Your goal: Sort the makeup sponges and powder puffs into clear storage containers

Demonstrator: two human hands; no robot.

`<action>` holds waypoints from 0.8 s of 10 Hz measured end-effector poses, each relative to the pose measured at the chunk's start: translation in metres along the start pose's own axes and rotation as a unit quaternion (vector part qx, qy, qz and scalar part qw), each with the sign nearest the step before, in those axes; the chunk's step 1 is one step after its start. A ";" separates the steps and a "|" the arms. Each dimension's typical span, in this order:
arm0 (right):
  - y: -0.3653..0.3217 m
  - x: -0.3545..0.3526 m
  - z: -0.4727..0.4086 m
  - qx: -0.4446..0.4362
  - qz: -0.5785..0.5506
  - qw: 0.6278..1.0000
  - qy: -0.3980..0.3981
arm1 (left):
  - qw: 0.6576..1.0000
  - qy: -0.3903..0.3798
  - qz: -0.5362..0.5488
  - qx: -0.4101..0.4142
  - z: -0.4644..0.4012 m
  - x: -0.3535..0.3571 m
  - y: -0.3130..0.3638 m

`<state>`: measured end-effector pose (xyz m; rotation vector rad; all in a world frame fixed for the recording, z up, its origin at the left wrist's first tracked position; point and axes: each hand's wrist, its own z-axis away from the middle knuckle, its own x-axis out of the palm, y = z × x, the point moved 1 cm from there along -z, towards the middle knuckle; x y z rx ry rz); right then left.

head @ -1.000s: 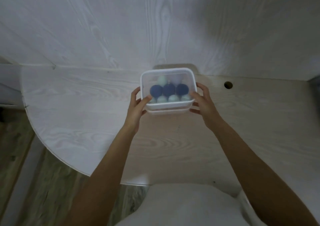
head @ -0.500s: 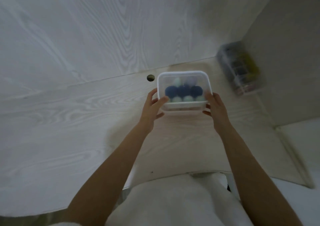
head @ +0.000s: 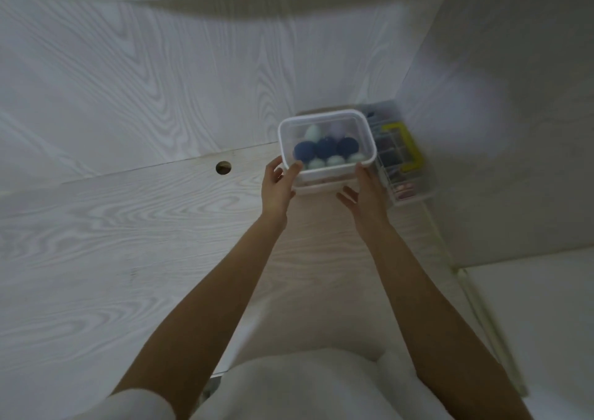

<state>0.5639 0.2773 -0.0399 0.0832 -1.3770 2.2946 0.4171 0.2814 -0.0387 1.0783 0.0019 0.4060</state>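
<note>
the bench (head: 135,236) runs pale and wood-grained under me, a round hole (head: 223,167) near its back edge. both my arms reach forward over it, nearly straight. between them sits the clear box (head: 324,175) at the far right of the bench, just beside a clear organiser (head: 405,175) with a yellow handle in the corner. my left hand (head: 277,188) has its grip clamped on the box's near left corner, thumb on the rim, fingers round the side. my right hand (head: 366,191) presses the near right side, fingers spread and fairly straight. inside lie dark blue sponges (head: 324,148), pale green ones in front.
</note>
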 end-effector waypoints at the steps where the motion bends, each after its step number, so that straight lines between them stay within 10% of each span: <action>1: -0.009 0.003 -0.017 -0.011 -0.004 1.000 -0.027 | 1.000 0.003 -0.007 0.004 -0.018 0.013 0.009; 8: -0.029 0.005 -0.023 -0.068 0.143 0.987 -0.032 | 0.997 0.008 -0.074 0.034 -0.021 0.006 0.030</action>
